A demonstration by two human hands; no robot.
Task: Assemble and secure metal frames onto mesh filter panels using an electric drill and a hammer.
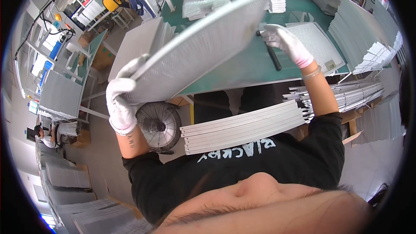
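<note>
A large, thin, light-grey flat panel (pixel 203 47) is tilted up over the green worktable (pixel 216 78), its upper part smeared by motion. My left hand (pixel 122 97), in a white glove, is closed round the panel's near left corner. My right hand (pixel 284 43), also gloved in white, is to the right of the panel and apart from it. Its fingers are loosely stretched, and nothing shows in them. Just beside those fingers, a black-handled tool (pixel 273 56), possibly a hammer, lies on the table. Its head is partly hidden.
Several white strips (pixel 242 128) lie side by side before my chest. Panel stacks stand at the table's left (pixel 141 45) and right (pixel 362 37). A bubble-textured sheet (pixel 314 45) lies to the right. A floor fan (pixel 160 125) stands below. A person in yellow (pixel 113 2) sits far left.
</note>
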